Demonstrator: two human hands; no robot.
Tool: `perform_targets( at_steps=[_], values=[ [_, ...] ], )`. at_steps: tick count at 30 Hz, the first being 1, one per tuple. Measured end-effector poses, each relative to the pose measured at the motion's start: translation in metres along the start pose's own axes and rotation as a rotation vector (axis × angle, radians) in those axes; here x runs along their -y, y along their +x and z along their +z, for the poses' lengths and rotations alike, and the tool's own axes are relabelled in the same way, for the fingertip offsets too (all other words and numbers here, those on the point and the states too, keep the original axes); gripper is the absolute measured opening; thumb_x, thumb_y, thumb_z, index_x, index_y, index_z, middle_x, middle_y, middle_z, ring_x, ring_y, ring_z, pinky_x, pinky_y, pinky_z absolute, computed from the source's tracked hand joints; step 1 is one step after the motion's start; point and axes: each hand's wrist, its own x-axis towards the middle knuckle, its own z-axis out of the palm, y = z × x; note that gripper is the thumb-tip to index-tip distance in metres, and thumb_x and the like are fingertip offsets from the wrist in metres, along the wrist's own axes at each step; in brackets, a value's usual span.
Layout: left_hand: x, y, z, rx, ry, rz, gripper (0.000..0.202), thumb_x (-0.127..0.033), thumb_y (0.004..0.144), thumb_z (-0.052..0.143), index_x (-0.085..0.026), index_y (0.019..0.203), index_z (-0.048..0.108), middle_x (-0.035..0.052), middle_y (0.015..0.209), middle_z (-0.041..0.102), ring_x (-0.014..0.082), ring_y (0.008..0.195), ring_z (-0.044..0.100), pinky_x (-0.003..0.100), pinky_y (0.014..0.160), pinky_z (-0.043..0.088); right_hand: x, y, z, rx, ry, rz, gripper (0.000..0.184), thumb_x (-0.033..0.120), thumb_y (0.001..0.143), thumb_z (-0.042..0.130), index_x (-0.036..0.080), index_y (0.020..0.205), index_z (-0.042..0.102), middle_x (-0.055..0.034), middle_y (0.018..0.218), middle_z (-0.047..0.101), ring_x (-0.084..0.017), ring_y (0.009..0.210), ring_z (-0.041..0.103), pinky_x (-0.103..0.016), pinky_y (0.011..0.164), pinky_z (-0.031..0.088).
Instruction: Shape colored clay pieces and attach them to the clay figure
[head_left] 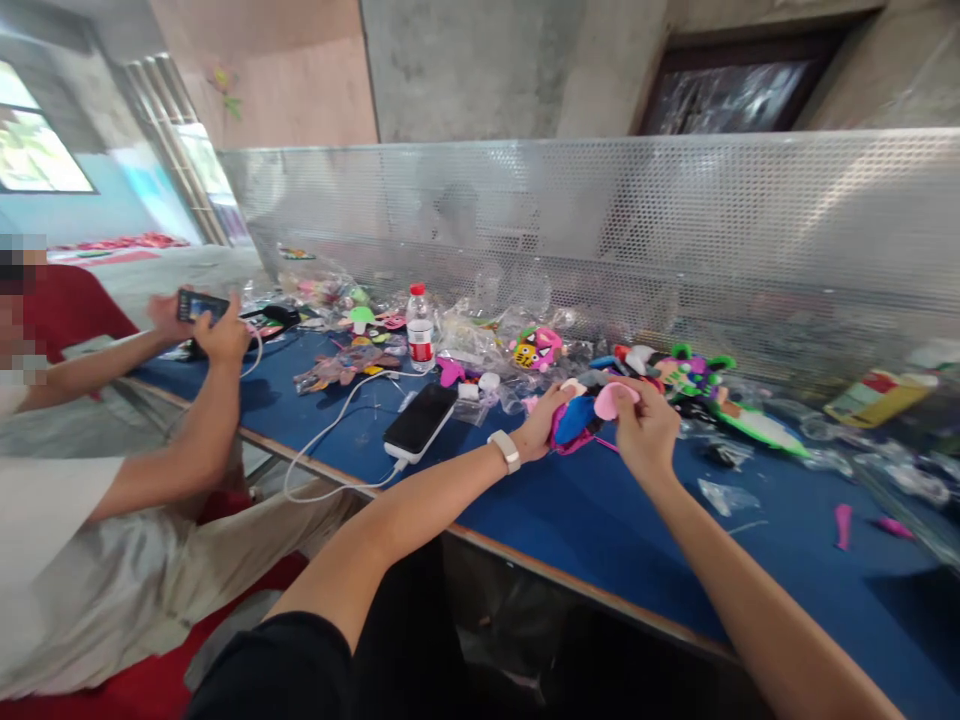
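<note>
My left hand (537, 428), with a pale band on its wrist, is closed around a soft-looking blue and magenta piece (574, 420) just above the table. Between the thumb and fingers of my right hand (649, 428) is a flat, rounded pink piece (610, 399), pinched right beside the blue one. Whether the two pieces touch, I cannot tell. Behind my hands lie colourful craft pieces, among them a round pink and yellow cat-face piece (534, 349) and a green-edged shape (765, 428).
A white-cased phone (421, 424) with a cable lies left of my arm on the blue table (337, 425). Behind it stands a red-capped bottle (420, 330). Clear plastic bags line the perforated metal screen (540, 220). To the left, another person's hands hold a phone (202, 306).
</note>
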Motion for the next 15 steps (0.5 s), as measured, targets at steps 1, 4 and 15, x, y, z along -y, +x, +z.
perform_targets(
  at_steps=[1, 4, 15],
  values=[
    [-0.001, -0.001, 0.001, 0.008, -0.013, -0.022, 0.049, -0.054, 0.078, 0.083, -0.018, 0.108, 0.069, 0.0097, 0.107, 0.076, 0.0255, 0.104, 0.071, 0.042, 0.104, 0.051, 0.002, 0.002, 0.002, -0.02, -0.022, -0.018, 0.043, 0.058, 0.099, 0.057, 0.021, 0.107, 0.077, -0.0102, 0.103, 0.078, -0.026, 0.092, 0.072, -0.038, 0.079, 0.056],
    [-0.004, -0.002, 0.004, -0.006, -0.046, -0.071, 0.051, -0.054, 0.079, 0.082, -0.018, 0.114, 0.07, 0.0102, 0.109, 0.078, 0.026, 0.108, 0.072, 0.04, 0.104, 0.052, 0.007, 0.01, 0.012, -0.102, -0.059, -0.06, 0.036, 0.052, 0.101, 0.055, 0.02, 0.105, 0.071, -0.0097, 0.099, 0.074, -0.024, 0.087, 0.068, -0.038, 0.079, 0.053],
    [-0.007, -0.001, 0.007, -0.111, -0.128, -0.159, 0.034, -0.049, 0.092, 0.07, -0.016, 0.1, 0.076, 0.0063, 0.092, 0.079, 0.022, 0.09, 0.074, 0.032, 0.09, 0.055, 0.018, -0.008, 0.045, -0.164, 0.091, -0.049, 0.031, 0.052, 0.101, 0.057, 0.022, 0.1, 0.061, -0.0083, 0.097, 0.068, -0.024, 0.091, 0.064, -0.04, 0.085, 0.053]
  ],
)
